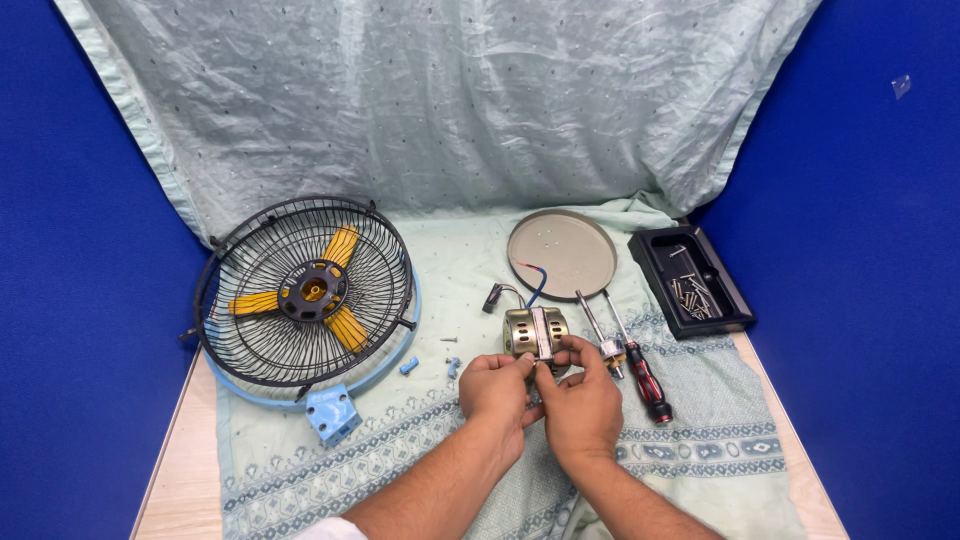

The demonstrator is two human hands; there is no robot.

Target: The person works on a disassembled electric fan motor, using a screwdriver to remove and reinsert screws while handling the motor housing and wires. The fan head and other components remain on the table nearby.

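Fan motor [536, 333], brass-coloured with red and blue wires, sits just beyond both hands; left hand [495, 391] and right hand [578, 402] pinch its near edge. Screwdrivers [630, 358] lie just right of the right hand, the caged fan [305, 291] well left. Loose wires could snag if the motor slips.

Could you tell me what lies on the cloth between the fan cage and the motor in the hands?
In the head view, small loose screws and little blue plastic pieces lie between the fan cage and the motor.

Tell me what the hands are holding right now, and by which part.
Both hands grip the fan motor at its near lower edge: left hand on its left side, right hand on its right, fingertips pinching below the silver band. Exact finger contact is partly hidden.
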